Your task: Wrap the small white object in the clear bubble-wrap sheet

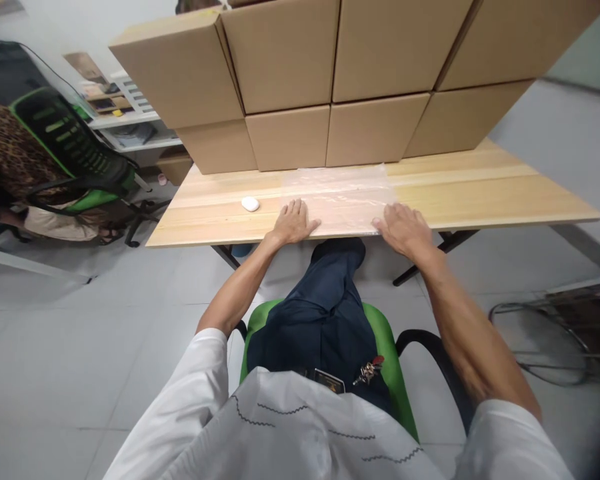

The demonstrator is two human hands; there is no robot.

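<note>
A clear plastic sheet or bag [347,193] lies flat on the wooden table [480,193], close to its front edge. My left hand [295,222] rests flat on the sheet's left side, its fingers pointing away from me and the thumb out to the right. On the right side, my right hand [404,228] lies palm down at the sheet's near corner, fingers stretched out. Neither hand grips anything that I can see. A small white rounded object [251,203], of a kind I cannot make out, sits left of my left hand.
Cardboard boxes [287,137] stand stacked in two rows along the table's back. I sit on a green chair [387,340] with black armrests. To the left, another person sits on a green and black office chair [63,147]. Behind them is a white shelf [145,123].
</note>
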